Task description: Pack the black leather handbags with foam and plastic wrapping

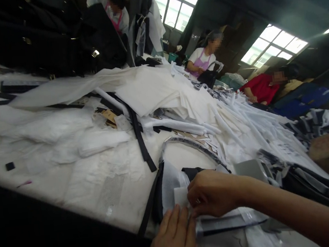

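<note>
At the near edge of the table, my left hand (173,237) lies flat with its fingers stretched out, pressing down on a clear plastic wrapper (171,182) over a black strap (157,195). My right hand (211,193) comes in from the right with its fingers curled in a pinch on a small white paper piece (181,196) at the wrapper. A curved plastic-covered black strap (190,144) arcs just beyond the two hands.
White tissue sheets (154,89), rolled white paper tubes (235,119), black straps (139,134) and tags litter the white table (70,182). Black bags (39,38) are stacked at the far left. Three other people work at the far side. A small black square (10,166) lies left.
</note>
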Demonstrator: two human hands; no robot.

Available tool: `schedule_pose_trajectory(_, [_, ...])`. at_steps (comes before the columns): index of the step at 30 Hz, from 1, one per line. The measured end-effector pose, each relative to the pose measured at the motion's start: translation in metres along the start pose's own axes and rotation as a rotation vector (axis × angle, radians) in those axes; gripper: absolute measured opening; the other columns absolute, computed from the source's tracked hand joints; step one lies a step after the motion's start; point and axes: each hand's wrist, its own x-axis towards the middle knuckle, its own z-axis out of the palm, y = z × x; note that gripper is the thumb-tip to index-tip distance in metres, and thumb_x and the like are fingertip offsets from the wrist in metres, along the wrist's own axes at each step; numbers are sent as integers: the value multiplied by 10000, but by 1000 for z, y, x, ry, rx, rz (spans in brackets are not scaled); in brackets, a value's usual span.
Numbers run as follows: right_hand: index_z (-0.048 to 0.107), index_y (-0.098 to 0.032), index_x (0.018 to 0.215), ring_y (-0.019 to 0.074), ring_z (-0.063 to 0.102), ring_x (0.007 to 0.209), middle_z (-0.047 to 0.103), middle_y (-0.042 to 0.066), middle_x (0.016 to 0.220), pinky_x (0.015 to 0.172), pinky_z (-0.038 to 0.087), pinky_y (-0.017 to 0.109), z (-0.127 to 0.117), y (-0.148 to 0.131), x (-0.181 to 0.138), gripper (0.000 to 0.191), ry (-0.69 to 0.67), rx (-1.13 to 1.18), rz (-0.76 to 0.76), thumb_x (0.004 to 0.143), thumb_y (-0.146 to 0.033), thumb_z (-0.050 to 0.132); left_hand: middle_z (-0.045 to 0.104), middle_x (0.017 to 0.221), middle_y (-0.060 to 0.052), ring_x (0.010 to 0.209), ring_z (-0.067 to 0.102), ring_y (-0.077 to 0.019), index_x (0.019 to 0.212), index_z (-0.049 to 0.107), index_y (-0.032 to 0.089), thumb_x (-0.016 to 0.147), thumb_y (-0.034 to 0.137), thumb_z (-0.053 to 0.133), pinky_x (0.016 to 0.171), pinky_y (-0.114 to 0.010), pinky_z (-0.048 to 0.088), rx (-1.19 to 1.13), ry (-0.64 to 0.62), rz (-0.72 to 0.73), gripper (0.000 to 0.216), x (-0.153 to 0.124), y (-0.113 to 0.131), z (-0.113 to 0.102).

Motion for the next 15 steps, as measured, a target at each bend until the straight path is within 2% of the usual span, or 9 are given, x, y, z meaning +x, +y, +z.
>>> schedule_pose_trajectory(4, [739, -215, 753, 193, 686, 665, 756, 31, 715, 536, 361, 255, -8, 1, 20, 100, -98, -164, 3, 785, -270, 661, 699, 1201, -90, 1106, 657, -235, 1288, 587, 129, 976, 208, 451, 963, -325, 512, 60, -85, 107, 350, 2, -6, -5])
schedule_pose_trajectory(11, [782, -184, 737, 258, 695, 607, 726, 101, 613, 482, 366, 270, -10, -9, 44, 163, -227, -320, 136, 760, -335, 725, 742, 1093, -86, 1036, 692, -218, 1210, 627, 154, 964, 189, 437, 958, -314, 507, 50, 36, 69, 313, 1, -5, 0])
schedule_pose_trajectory(15, [753, -177, 576, 247, 672, 524, 668, 78, 484, 480, 397, 269, 2, -5, 59, 198, -173, -238, 213, 603, -337, 866, 753, 1037, -82, 983, 711, -216, 1157, 638, 151, 952, 182, 464, 985, -326, 480, 57, 101, 43, 270, 1, -3, 7])
